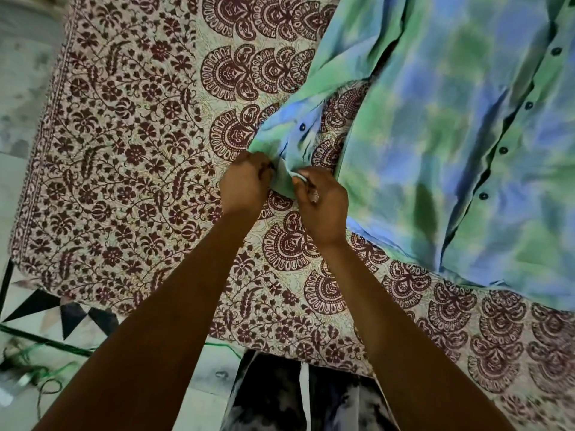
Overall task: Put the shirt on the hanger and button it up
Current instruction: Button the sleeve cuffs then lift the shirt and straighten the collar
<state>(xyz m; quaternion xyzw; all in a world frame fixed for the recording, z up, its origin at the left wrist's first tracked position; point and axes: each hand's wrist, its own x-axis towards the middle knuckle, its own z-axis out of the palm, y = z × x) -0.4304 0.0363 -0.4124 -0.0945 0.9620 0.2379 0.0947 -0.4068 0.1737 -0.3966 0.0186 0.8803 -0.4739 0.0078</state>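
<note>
Both hands pinch shirt (451,144) cuff | left hand (245,181) | right hand (323,203)

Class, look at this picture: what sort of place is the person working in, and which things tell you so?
Probably a bedroom at home: a printed bedspread covers what looks like a bed, a shirt lies on it, and a tiled floor shows beside.

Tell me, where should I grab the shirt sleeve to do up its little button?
Grab the sleeve's cuff at its very end, coming from the near edge of the bed as the left hand and right hand do. One flap each, judging by the dark button beside the slit.
</note>
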